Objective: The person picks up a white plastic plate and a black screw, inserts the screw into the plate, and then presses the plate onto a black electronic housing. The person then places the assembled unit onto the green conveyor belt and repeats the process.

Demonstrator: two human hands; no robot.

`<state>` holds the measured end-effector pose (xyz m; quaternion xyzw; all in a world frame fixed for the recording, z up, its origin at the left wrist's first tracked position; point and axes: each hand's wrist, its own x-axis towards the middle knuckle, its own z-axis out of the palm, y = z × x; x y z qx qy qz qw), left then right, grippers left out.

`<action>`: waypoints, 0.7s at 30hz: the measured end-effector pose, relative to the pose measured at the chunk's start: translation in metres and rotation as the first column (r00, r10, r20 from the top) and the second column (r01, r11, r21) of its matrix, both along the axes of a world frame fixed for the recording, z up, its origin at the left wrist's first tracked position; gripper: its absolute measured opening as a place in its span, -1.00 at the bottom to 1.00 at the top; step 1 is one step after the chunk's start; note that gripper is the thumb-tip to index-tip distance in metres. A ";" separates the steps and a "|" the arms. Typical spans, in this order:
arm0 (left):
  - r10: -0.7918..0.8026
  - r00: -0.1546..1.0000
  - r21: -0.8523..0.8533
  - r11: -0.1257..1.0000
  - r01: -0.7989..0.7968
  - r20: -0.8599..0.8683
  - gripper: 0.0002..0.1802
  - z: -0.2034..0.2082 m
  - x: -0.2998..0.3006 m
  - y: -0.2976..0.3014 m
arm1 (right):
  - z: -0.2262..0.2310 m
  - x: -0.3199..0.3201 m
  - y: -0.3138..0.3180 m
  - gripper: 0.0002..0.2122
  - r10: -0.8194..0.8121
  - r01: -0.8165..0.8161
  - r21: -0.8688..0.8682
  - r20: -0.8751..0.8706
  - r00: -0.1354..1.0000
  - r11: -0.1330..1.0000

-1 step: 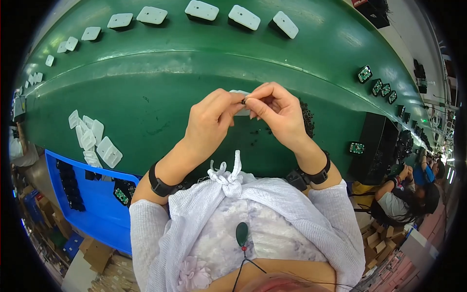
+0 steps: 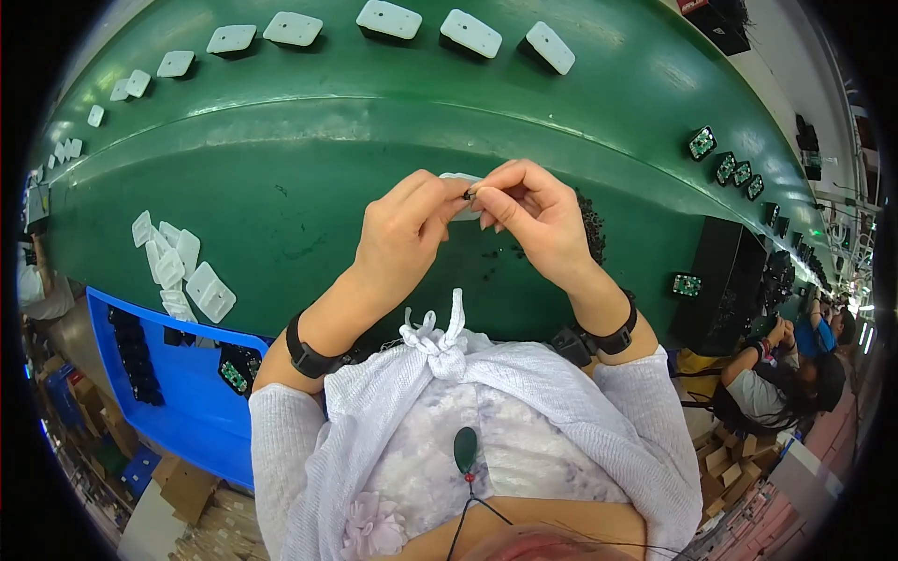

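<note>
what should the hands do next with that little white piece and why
Probably press the small dark part home into the white plastic piece. The left hand and right hand pinch both together above the green belt, fingertips meeting at the joint, so seating seems unfinished.

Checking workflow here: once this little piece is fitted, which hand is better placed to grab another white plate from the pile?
Probably left. The pile of white plates lies on the person's left side of the green belt, nearer the left hand; the right hand would have to cross over.
</note>
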<state>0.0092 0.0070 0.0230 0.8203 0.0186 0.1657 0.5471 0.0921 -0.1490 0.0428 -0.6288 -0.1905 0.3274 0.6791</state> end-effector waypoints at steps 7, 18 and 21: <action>0.014 0.994 0.166 0.986 -0.032 0.105 -0.80 -0.004 -0.003 0.002 | 0.008 0.002 -0.003 -0.92 0.046 -0.033 -0.165 0.079 0.996 0.986; -0.022 0.980 -0.499 0.863 -0.081 -0.199 -0.71 -0.003 -0.011 -0.004 | -0.003 -0.010 0.001 -0.93 -0.052 0.088 -0.158 0.220 0.974 0.983; -0.089 0.973 -0.658 0.749 -0.074 -0.211 -0.80 -0.008 -0.014 -0.001 | 0.003 -0.014 0.006 -0.94 -0.010 0.156 -0.248 0.504 0.864 0.956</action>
